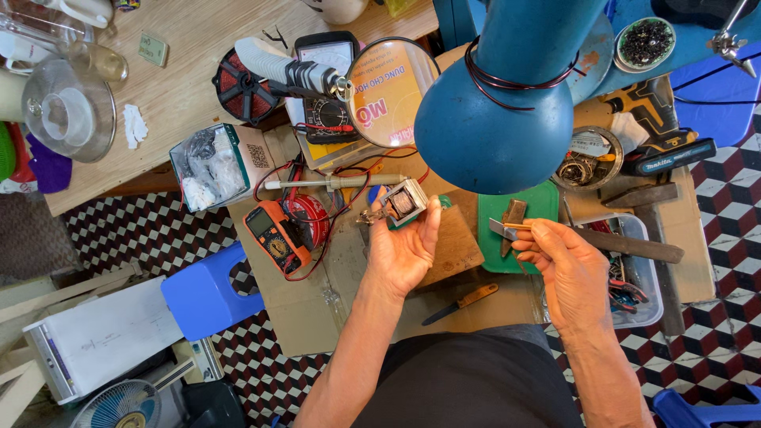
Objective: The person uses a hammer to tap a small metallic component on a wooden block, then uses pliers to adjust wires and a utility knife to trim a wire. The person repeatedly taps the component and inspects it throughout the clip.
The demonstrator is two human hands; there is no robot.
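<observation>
**Small coil block held up, thin blade poised beside it**

While the person sits over a cluttered cardboard-covered surface (317, 317), the left hand (404, 254) holds a small transformer-like coil block (403, 203) raised above the work, its grip pressed around the block from below and behind, with the thumb along one side so that the metal face and the winding inside stay turned up towards the eye. A bent metal tab sticks out at the block's left edge, left free of the fingers.

The right hand (567, 269) is held apart from it, to the right, over the green cutting mat (547, 202). Its grip pinches a thin flat blade or strip (507, 228) between thumb and forefinger, the metal tip pointing left towards the block; the light pinch near the end looks suited to fine, steered work rather than force.

A large blue lamp shade (495, 119) hangs just above and between the hands, and a round magnifying glass (388, 91) stands behind the block, both placed, as it seems, to light and enlarge whatever is held there. An orange multimeter (273, 238) with red leads lies near the left hand, a soldering iron (341, 183) rests behind, and a small knife (464, 303) lies on the cardboard below the hands. A clear tray of hand tools (646, 269) sits just beside the right hand, within easy reach.
</observation>
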